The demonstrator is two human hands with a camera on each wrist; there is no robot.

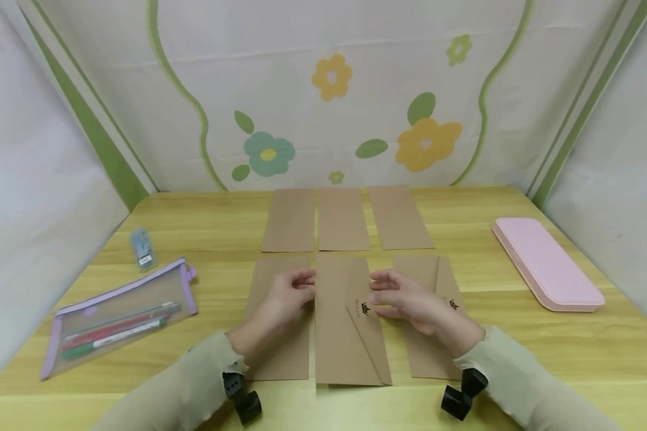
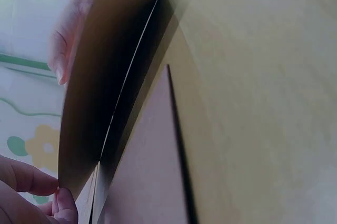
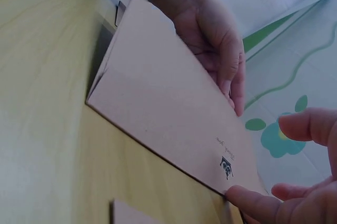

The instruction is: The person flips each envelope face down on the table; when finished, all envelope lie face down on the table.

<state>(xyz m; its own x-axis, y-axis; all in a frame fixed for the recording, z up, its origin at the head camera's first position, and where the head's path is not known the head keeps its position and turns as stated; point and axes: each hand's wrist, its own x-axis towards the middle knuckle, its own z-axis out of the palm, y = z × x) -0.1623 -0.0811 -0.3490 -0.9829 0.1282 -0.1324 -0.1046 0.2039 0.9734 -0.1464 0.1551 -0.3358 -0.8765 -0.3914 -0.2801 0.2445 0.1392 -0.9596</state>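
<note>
A brown kraft envelope [image 1: 345,347] with a small crown print stands tilted in the middle of the front row, its left edge raised off the table. My left hand [image 1: 283,302] pinches that raised edge between thumb and finger; the pinch also shows in the left wrist view, on the envelope [image 2: 100,71]. At the opposite edge is my right hand [image 1: 410,299], its fingers spread and one fingertip touching near the print in the right wrist view. Beneath my left arm lies another envelope [image 1: 283,365]; a crown-printed envelope [image 1: 417,275] lies partly under my right hand.
Behind lie three more brown envelopes in a row, the middle envelope [image 1: 343,220] among them. On the left are a clear pencil pouch [image 1: 140,293] with pens and a small blue item [image 1: 142,248]. A pink case [image 1: 550,263] lies at right.
</note>
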